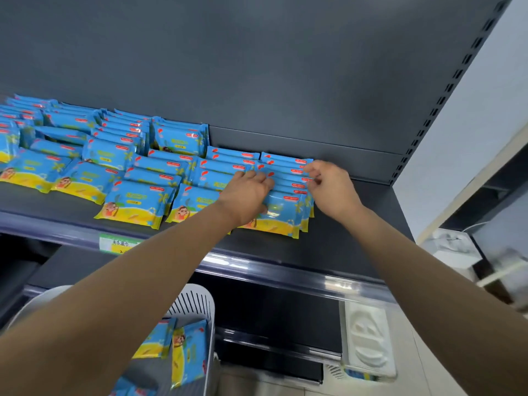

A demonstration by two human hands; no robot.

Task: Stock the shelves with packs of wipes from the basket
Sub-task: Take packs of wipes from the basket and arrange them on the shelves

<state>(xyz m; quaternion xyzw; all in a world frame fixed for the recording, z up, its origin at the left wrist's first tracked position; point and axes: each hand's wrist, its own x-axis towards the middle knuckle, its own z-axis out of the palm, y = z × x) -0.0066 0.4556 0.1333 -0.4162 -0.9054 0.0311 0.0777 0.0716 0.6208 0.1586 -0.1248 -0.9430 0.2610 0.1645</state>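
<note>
Blue and yellow packs of wipes lie in overlapping rows across the dark shelf. The rightmost row of packs leans back toward the rear panel. My left hand rests on that row's left side, fingers curled over the pack tops. My right hand pinches the right edge of a pack in the same row. Below, a white slotted basket holds several more packs; my left forearm hides much of it.
The shelf's right end, beyond the last row, is bare up to the perforated upright. A green price label sits on the front rail. A white moulded tray lies low on the right by a lower shelf.
</note>
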